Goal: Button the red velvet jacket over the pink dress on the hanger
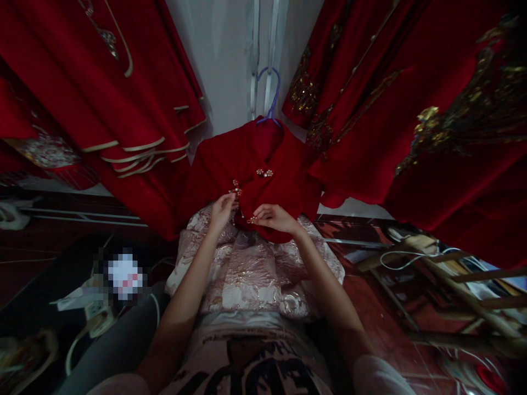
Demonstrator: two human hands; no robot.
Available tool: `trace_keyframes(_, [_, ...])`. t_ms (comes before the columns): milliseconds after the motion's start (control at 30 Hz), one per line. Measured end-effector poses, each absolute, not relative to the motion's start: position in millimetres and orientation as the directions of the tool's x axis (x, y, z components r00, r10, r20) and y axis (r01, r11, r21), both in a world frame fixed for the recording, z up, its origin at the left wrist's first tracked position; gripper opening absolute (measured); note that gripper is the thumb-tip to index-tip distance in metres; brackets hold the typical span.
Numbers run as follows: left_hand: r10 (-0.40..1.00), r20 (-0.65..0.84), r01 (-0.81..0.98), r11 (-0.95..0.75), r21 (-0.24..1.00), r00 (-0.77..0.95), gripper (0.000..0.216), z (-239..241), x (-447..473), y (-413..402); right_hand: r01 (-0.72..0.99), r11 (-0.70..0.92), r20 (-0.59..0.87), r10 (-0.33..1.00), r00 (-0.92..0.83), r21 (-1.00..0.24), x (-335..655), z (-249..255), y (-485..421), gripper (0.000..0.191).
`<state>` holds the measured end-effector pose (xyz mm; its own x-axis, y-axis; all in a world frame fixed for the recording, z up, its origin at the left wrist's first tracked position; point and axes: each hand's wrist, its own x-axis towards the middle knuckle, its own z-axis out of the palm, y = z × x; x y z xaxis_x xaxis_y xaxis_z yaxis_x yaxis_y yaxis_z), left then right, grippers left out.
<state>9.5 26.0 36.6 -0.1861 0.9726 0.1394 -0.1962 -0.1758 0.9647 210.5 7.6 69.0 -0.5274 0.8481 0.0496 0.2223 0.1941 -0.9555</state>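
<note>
Fabric of a red jacket (284, 186) is pinched between both hands at its front opening; the jacket is hung on a purple hanger (269, 96) against a pale wall. The left hand (222, 211) is closed on the cloth just below a pearl clasp (236, 189), and the right hand (274, 216) is closed on the edge beside it. A second clasp (264, 173) is seen higher up. A pink quilted garment (247, 269) is spread below the hands. Red embroidered robes (411, 109) are hung at either side
</note>
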Motion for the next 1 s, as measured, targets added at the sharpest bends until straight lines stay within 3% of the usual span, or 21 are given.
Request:
trace_keyframes(100, [0.991, 0.08, -0.364, -0.115, 0.924, -0.109, 0.038, 51, 15, 35, 0.187, 0.166, 0.011, 0.776, -0.631, -0.968, 225, 86, 5, 0.023])
trace_keyframes(333, [0.999, -0.025, -0.552, 0.039, 0.833, 0.031, 0.024, 55, 18, 45, 0.17, 0.083, -0.04, 0.787, -0.616, -0.982, 229, 94, 4, 0.021])
trace_keyframes(533, [0.998, -0.036, -0.57, 0.055, 0.82, 0.045, 0.022, 51, 16, 47, 0.176, 0.082, -0.045, 0.785, -0.618, -0.981, 229, 95, 4, 0.019])
trace_keyframes(767, [0.973, -0.077, -0.519, -0.048, 0.853, -0.216, 0.024, 53, 35, 57, 0.173, 0.085, -0.039, 0.793, -0.608, -0.981, 226, 93, 4, 0.021])
trace_keyframes(900, [0.994, -0.063, -0.555, 0.005, 0.832, -0.085, 0.024, 53, 36, 58, 0.168, 0.1, -0.024, 0.79, -0.613, -0.981, 229, 94, 4, 0.021])
trace_keyframes(1000, [0.996, -0.089, -0.487, 0.093, 0.869, 0.031, 0.029, 59, 36, 52, 0.165, 0.117, -0.015, 0.771, -0.637, -0.979, 234, 95, 4, 0.021])
